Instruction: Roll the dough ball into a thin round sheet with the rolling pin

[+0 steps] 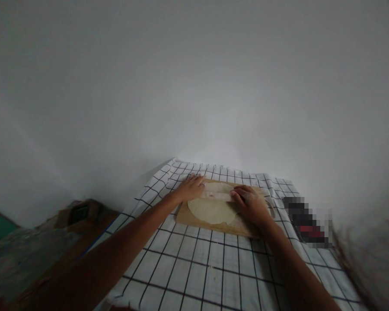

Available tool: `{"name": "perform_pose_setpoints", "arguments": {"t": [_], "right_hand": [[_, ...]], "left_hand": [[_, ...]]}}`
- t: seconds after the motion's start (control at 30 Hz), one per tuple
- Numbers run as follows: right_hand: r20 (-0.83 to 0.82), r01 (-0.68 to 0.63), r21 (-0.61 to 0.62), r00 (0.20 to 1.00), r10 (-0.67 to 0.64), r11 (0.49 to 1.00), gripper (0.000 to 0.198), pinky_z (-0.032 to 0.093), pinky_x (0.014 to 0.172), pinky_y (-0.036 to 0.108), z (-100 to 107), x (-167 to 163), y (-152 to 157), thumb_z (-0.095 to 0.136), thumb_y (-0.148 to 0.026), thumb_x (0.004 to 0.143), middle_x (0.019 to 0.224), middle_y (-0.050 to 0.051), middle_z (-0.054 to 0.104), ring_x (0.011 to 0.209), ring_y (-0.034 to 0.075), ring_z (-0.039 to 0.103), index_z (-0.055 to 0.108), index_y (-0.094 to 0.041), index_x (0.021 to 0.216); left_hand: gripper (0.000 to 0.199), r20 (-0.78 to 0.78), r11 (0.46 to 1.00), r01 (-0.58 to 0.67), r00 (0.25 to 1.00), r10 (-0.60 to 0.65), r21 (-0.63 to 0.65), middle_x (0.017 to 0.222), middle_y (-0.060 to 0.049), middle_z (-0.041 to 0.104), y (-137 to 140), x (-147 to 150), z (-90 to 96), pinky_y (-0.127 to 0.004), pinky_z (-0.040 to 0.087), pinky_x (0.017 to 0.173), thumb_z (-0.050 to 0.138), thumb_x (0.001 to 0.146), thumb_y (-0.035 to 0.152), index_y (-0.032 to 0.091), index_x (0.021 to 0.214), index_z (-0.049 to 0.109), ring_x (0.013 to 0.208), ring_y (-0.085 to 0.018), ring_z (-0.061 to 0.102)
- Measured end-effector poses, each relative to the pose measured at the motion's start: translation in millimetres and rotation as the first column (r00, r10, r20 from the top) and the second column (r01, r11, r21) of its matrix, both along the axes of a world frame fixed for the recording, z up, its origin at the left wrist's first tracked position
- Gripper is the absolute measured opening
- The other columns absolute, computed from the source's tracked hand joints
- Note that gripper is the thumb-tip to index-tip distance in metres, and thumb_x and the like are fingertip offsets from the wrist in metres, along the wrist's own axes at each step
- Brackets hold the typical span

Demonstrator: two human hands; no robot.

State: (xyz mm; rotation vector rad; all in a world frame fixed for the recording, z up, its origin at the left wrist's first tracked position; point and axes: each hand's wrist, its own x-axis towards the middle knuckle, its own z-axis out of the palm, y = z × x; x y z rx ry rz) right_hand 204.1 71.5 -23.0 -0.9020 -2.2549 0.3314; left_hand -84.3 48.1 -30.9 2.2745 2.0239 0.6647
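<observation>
A pale rolling pin (218, 196) lies across a wide, thin sheet of dough (212, 211) on a wooden board (183, 215). My left hand (192, 187) is on the pin's left end, its fingers over the top. At the other end, my right hand (248, 202) is closed round the pin with the fingers bent. Dough shows both beyond the pin and on the near side of it. Both ends of the pin are hidden under my hands.
The board rests on a table covered by a white cloth (197, 272) with black grid lines. A white wall (201, 86) rises behind it. At right lies a pixelated dark and red item (307, 224). A cardboard box (81, 214) stands low at left.
</observation>
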Motion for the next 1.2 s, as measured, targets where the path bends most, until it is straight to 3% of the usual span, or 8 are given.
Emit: {"name": "perform_pose_setpoints", "arguments": {"t": [0.2, 0.4, 0.57, 0.73, 0.9, 1.1, 1.2], "right_hand": [[0.037, -0.003, -0.032, 0.999, 0.004, 0.999, 0.04, 0.041, 0.11, 0.041, -5, -1, 1, 0.038, -0.037, 0.105, 0.125, 0.012, 0.07, 0.122, 0.025, 0.06, 0.074, -0.019, 0.109], [0.008, -0.01, -0.04, 1.0, 0.01, 0.999, 0.038, 0.041, 0.111, 0.042, -3, -1, 1, 0.04, -0.036, 0.104, 0.124, 0.01, 0.071, 0.123, 0.026, 0.06, 0.075, -0.021, 0.105], [0.001, -0.021, -0.073, 1.0, 0.021, 0.997, 0.037, 0.044, 0.106, 0.04, -3, 0, 1, 0.041, -0.036, 0.104, 0.118, 0.009, 0.073, 0.119, 0.025, 0.062, 0.075, -0.022, 0.102], [0.013, -0.006, -0.053, 1.0, 0.007, 0.999, 0.039, 0.045, 0.104, 0.038, -6, -1, 2, 0.04, -0.038, 0.104, 0.117, 0.011, 0.074, 0.116, 0.026, 0.064, 0.075, -0.02, 0.106], [-0.007, 0.0, -0.065, 1.0, 0.0, 0.998, 0.038, 0.045, 0.101, 0.037, -5, -2, 0, 0.04, -0.037, 0.105, 0.113, 0.01, 0.074, 0.112, 0.025, 0.065, 0.074, -0.021, 0.105], [0.013, -0.019, -0.055, 1.0, 0.019, 0.998, 0.036, 0.046, 0.095, 0.035, -2, -1, -4, 0.04, -0.032, 0.105, 0.107, 0.011, 0.075, 0.102, 0.024, 0.066, 0.074, -0.019, 0.101], [0.009, -0.017, -0.067, 1.0, 0.018, 0.998, 0.035, 0.047, 0.094, 0.034, 0, 0, -4, 0.04, -0.032, 0.105, 0.106, 0.01, 0.075, 0.099, 0.022, 0.067, 0.073, -0.019, 0.101]], "left_hand": [[0.051, -0.108, 0.996, -0.017, 0.994, 0.008, -0.084, 0.16, -0.015, 0.039, -26, 2, 1.0, -0.052, 0.021, 0.122, 0.035, 0.102, 0.037, 0.017, 0.147, 0.047, 0.153, -0.03, 0.025], [0.044, -0.246, 0.994, 0.103, 0.965, -0.091, 0.036, 0.155, -0.021, 0.044, -64, 13, 5.2, -0.06, 0.024, 0.122, 0.034, 0.102, 0.027, 0.012, 0.14, 0.052, 0.151, -0.033, 0.028], [0.057, -0.297, 0.992, 0.073, 0.954, -0.04, 0.101, 0.159, -0.022, 0.038, -119, 46, 9.2, -0.059, 0.031, 0.121, 0.038, 0.103, 0.037, 0.013, 0.154, 0.031, 0.151, -0.032, 0.029], [0.067, -0.32, 0.991, 0.061, 0.947, -0.021, 0.117, 0.165, -0.018, 0.026, -161, 67, 0.9, -0.058, 0.026, 0.124, 0.043, 0.101, 0.04, 0.015, 0.159, 0.02, 0.154, -0.032, 0.022], [0.058, -0.293, 0.994, 0.058, 0.956, -0.028, 0.096, 0.161, -0.02, 0.033, -139, 53, 4.9, -0.06, 0.027, 0.122, 0.035, 0.103, 0.034, 0.014, 0.157, 0.025, 0.152, -0.032, 0.026], [0.046, -0.333, 0.996, 0.081, 0.939, -0.087, -0.032, 0.164, -0.015, 0.028, -72, 22, 14.0, -0.072, 0.013, 0.118, 0.03, 0.105, 0.032, 0.019, 0.145, 0.049, 0.154, -0.038, 0.016], [0.052, -0.266, 0.996, 0.017, 0.963, -0.04, -0.085, 0.164, -0.014, 0.03, -31, 10, 15.0, -0.068, 0.013, 0.121, 0.025, 0.106, 0.035, 0.018, 0.152, 0.04, 0.154, -0.035, 0.017]]}}
